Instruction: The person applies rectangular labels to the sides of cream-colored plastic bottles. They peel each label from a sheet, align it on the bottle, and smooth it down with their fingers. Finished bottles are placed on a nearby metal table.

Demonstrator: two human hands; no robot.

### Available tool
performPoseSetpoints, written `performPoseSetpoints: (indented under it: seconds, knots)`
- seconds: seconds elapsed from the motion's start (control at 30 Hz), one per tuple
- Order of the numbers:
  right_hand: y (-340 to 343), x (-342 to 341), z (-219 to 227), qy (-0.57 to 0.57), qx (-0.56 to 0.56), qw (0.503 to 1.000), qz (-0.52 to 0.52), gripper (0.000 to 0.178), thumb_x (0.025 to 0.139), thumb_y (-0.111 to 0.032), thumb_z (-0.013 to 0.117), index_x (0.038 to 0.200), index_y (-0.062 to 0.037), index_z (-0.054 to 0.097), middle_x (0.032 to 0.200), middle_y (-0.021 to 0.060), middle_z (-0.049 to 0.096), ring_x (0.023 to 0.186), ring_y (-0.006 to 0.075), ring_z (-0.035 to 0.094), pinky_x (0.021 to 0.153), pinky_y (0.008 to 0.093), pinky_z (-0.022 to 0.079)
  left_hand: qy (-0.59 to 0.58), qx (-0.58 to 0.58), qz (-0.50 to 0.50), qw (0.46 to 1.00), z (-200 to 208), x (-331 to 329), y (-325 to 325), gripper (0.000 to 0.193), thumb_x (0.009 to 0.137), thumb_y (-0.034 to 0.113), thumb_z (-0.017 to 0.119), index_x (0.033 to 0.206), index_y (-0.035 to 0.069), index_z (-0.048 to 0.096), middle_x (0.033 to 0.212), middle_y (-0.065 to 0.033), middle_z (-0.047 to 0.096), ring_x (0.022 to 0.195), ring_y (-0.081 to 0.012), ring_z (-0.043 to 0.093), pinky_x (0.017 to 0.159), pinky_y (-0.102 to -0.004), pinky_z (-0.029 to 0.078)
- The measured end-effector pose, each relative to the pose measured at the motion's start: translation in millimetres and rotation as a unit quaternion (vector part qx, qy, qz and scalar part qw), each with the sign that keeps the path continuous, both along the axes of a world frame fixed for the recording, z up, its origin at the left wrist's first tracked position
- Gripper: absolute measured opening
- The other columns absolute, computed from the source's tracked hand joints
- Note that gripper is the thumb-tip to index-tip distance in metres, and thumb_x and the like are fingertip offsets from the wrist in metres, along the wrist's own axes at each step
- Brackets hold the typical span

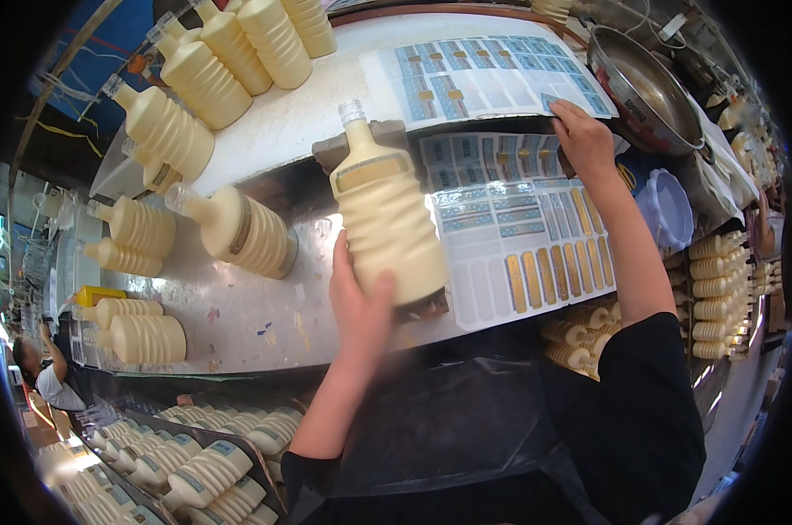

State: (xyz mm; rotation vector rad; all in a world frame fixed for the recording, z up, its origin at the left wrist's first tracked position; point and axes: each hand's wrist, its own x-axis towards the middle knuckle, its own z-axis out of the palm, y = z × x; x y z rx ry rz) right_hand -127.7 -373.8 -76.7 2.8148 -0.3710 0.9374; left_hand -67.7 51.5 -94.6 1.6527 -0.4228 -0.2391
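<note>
Nearest to me, at the lower left, I see a crate (pixel 238 451) full of cream ribbed bottles (pixel 205 472) that already have blue labels. Above it is the metal table (pixel 238 319). My left hand (pixel 361 306) is closed around the lower part of one cream bottle (pixel 385 219); it grips the bottle from the left side and holds it almost upright, a little tilted, over the table edge. The bottle has a clear cap and a narrow label band near the shoulder.

Just to the right of it lie sticker sheets (pixel 523 223) with blue and yellow labels, some places already peeled. My right hand (pixel 584 140) rests on the far edge of these sheets with the fingers bent down; I cannot tell if it pinches a sticker.

Further left, more bottles lie on their sides (pixel 238 229). Far behind stands another group of bottles (pixel 238 52), and at the far right a metal bowl (pixel 645 92).
</note>
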Motion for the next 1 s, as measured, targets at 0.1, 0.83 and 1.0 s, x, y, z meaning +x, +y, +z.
performPoseSetpoints:
  seconds: [0.1, 0.83, 1.0]
  knots:
    - [1, -1, 4, 0.01, 0.021, 1.0, -0.006, 0.029, 0.09, -0.013, 0.069, 0.119, -0.0105, 0.071, 0.123, 0.0058, 0.072, 0.102, 0.0279, 0.072, 0.086, 0.0373, 0.059, 0.001, -0.001, 0.004, 1.0, -4, 0, -2, 0.082, 0.087, 0.016, 0.063, 0.157, -0.008, 0.027, 0.147, -0.0278, 0.05, 0.134, -0.0349, 0.053, 0.114, -0.0437, 0.04]
    - [110, 87, -3, 0.029, 0.013, 0.994, 0.105, 0.015, 0.087, -0.003, 0.058, 0.101, -0.0086, 0.06, 0.107, 0.0112, 0.07, 0.078, 0.0333, 0.072, 0.065, 0.0425, 0.058, 0.029, -0.003, -0.006, 1.0, -18, -9, 7, 0.09, 0.097, 0.033, 0.067, 0.163, 0.0, 0.016, 0.156, -0.0221, 0.039, 0.143, -0.03, 0.04, 0.121, -0.0419, 0.028]
    - [107, 63, 10, 0.051, 0.007, 0.987, 0.151, 0.012, 0.085, -0.005, 0.066, 0.097, -0.0087, 0.067, 0.092, 0.008, 0.071, 0.078, 0.0318, 0.071, 0.068, 0.0406, 0.057, 0.011, 0.035, 0.002, 0.999, -13, -16, 16, 0.09, 0.087, 0.021, 0.073, 0.159, -0.002, 0.025, 0.154, -0.0228, 0.039, 0.144, -0.0317, 0.039, 0.121, -0.0444, 0.03]
